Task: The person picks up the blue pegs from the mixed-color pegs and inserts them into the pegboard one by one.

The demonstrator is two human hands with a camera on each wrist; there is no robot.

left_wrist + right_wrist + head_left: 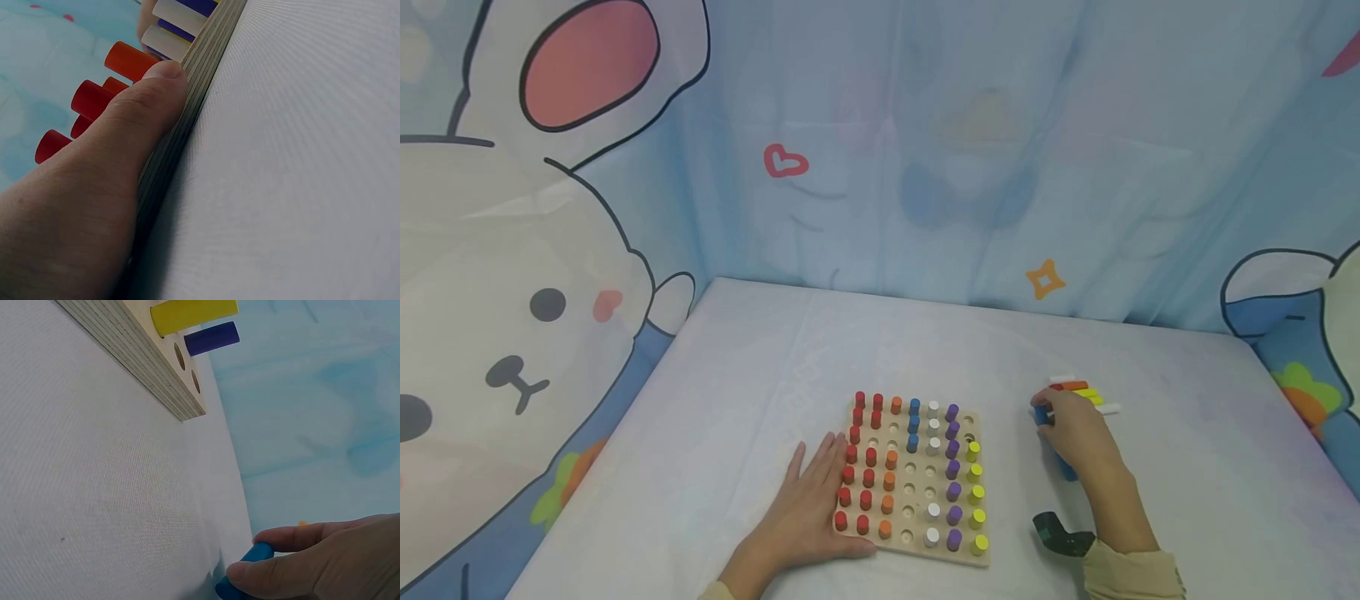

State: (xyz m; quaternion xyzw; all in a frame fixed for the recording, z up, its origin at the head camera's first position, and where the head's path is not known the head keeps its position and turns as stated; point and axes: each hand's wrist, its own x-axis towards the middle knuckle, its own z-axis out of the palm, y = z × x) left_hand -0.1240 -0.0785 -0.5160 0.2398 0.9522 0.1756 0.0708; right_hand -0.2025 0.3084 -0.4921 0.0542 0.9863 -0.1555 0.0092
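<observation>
A wooden pegboard [910, 468] lies on the white-covered table, with red, orange, blue, white, purple and yellow pegs upright in many of its holes. My left hand [808, 504] rests along its left edge, fingers straight and spread. In the left wrist view the thumb [147, 100] lies against the board's near side, beside an orange peg [128, 60]. Off to the right of the board, my right hand [1084, 429] pinches a blue peg [245, 573] between thumb and fingers. Loose white, orange and yellow pegs [1093, 396] lie just beyond that hand.
More blue [1066, 469] shows on the table under the right forearm. A dark curved object [1063, 535] sits nearer, beside the right sleeve. Behind the table hangs a light blue curtain [880, 167] with cartoon prints.
</observation>
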